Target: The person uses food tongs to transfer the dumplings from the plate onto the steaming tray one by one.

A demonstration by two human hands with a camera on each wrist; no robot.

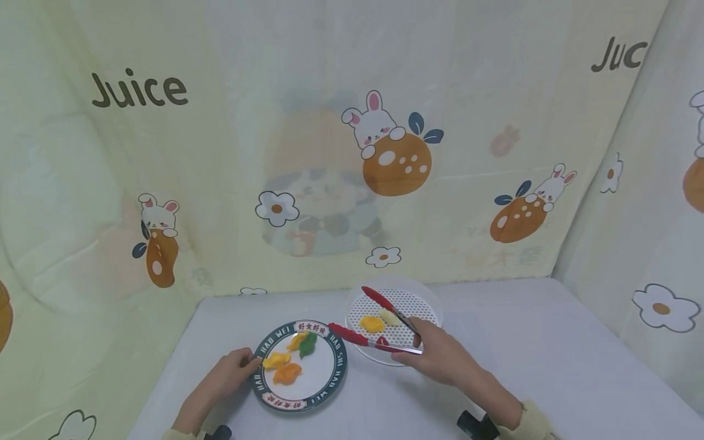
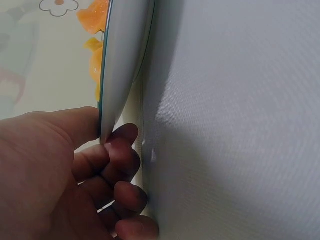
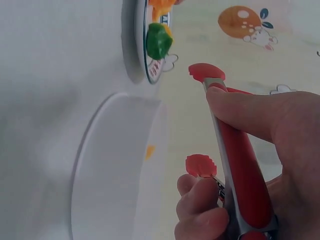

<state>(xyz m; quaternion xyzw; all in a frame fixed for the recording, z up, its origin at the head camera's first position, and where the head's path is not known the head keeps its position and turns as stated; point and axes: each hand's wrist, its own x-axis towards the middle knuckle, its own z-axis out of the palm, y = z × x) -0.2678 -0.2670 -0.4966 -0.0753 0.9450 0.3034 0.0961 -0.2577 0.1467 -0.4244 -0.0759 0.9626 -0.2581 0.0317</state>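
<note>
My left hand [image 1: 233, 373] pinches the left rim of a plate [image 1: 294, 406] with a dark patterned border; in the left wrist view the thumb of that hand [image 2: 45, 165] is on top and fingers are beneath. On the plate lie several dumpling-shaped pieces: yellow ones [image 1: 277, 360], an orange one [image 1: 287, 373] and a green one [image 1: 308, 344]. My right hand [image 1: 445, 357] grips red-tipped metal tongs [image 3: 242, 175], their arms spread apart with nothing between the tips. The tongs are above a white basket [image 1: 434, 299] holding a yellow piece [image 1: 372, 324] and a pale piece [image 1: 389, 317].
A red piece [image 1: 382, 342] shows near the lower tong arm, within the basket's outline. Behind the white table [image 1: 511, 318] hangs a curtain [image 1: 231, 153] printed with rabbits, oranges and flowers, and another stretch of it runs along the right side.
</note>
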